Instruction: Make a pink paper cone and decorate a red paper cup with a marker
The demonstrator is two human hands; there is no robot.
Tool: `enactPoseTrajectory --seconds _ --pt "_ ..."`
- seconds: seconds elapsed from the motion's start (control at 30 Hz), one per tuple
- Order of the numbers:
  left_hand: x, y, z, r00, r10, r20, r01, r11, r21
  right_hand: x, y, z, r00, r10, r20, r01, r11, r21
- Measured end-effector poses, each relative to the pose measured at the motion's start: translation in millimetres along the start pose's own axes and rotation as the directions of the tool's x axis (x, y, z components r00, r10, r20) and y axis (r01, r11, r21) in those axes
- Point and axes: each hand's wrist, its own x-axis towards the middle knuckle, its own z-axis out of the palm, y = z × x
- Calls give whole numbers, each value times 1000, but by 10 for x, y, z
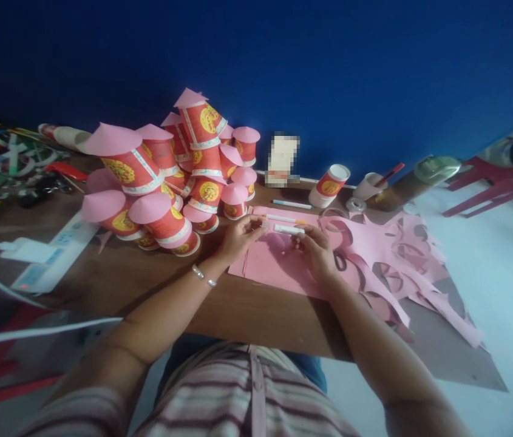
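While both hands work mid-frame over pink paper [274,264], right hand [315,249] grasps a white glue stick [289,229], left hand [240,235] pinching its end, decorated cups [165,176] stacked upper left.

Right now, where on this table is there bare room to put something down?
Bare wood lies between the power strip and the pink sheet, under the left hand. It is crowded behind with the stacked cups and, right of the right hand, with pink scraps.

I cannot read the pixelated card [282,160] against the wall. Clutter [5,164] at far left blurs and runs off-frame; the right hand [316,250] hides its fingertips and part of the white stick [289,229].
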Motion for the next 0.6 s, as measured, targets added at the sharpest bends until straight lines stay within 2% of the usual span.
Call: enactPoseTrajectory --seconds 0.37,0.6 --pt "-8 1 6 1000 -20 22 21 999 -36 -12 26 -35 1000 14 28 -12 998 -64" --pt "-22 -16 1 1000 -17 26 17 1000 25 -33 -9 4 999 -6 45 7 999 -37"
